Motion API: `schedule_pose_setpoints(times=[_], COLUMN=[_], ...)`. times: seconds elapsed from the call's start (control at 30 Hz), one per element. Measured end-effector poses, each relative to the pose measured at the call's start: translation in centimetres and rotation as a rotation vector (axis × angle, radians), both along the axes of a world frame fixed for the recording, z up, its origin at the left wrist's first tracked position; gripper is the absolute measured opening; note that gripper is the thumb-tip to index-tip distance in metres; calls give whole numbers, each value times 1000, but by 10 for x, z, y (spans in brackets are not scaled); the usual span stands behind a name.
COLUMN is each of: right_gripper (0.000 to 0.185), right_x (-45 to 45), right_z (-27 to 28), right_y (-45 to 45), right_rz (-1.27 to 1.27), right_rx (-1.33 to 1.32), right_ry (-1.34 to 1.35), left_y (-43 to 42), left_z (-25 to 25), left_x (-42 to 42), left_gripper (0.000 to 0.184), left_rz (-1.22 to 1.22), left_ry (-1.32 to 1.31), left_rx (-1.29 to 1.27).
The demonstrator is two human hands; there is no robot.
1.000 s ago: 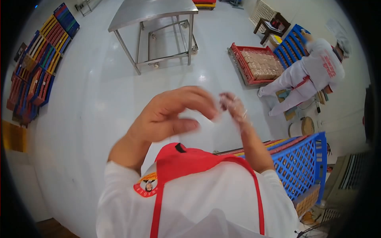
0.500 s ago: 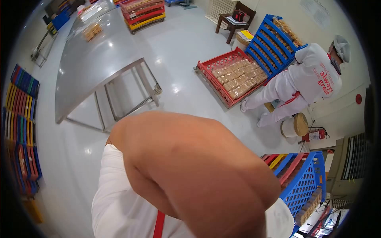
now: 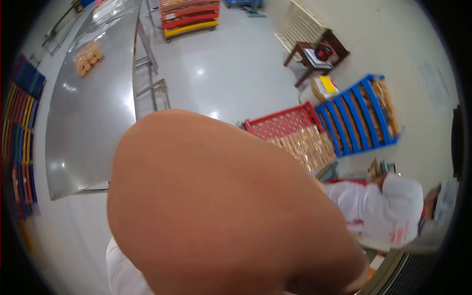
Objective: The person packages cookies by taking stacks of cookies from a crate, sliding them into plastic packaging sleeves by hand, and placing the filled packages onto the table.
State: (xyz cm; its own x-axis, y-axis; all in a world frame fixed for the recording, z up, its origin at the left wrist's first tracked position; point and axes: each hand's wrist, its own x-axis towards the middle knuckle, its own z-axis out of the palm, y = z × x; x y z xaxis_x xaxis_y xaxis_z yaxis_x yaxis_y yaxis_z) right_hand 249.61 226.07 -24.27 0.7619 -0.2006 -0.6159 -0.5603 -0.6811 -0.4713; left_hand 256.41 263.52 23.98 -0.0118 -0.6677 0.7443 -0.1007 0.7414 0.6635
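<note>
Bare skin of my left arm and hand fills the lower middle of the view, very close to the camera. Its fingers cannot be made out, so whether it holds anything is hidden. A bit of white sleeve shows below it at the left. Nowhere in the picture is my right hand visible. Beyond the arm, a red crate has packed bread in it. Blue stacked crates holding more packs lean beside it.
A long steel table runs along the left, with packed rolls on it. At the right, a co-worker in white bends near the crates. A wooden chair and a red-and-yellow crate stack stand farther back.
The view has swung, bringing more of the steel table in at the left. My left arm has come up close to the camera. My right hand has left the view. The co-worker appears lower.
</note>
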Motion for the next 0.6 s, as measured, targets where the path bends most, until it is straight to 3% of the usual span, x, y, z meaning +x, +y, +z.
schedule_pose_setpoints(times=[0.13, 0.27, 0.4, 0.6], right_gripper=[27, 27, 27, 28], right_x=[233, 389, 479, 572], right_z=[48, 39, 0, -21], right_y=[39, 92, 111, 96], right_rz=[99, 205, 271, 139], right_rx=[112, 168, 104, 63], right_ry=[-214, -238, -56, 148], left_y=[8, 17, 28, 36], left_z=[1, 6, 20, 34], left_x=[112, 232, 358, 538], left_gripper=[21, 20, 19, 18], left_rz=[108, 159, 156, 144], left_ry=[-34, -114, -174, -183], left_rx=[-11, -71, -152, -185])
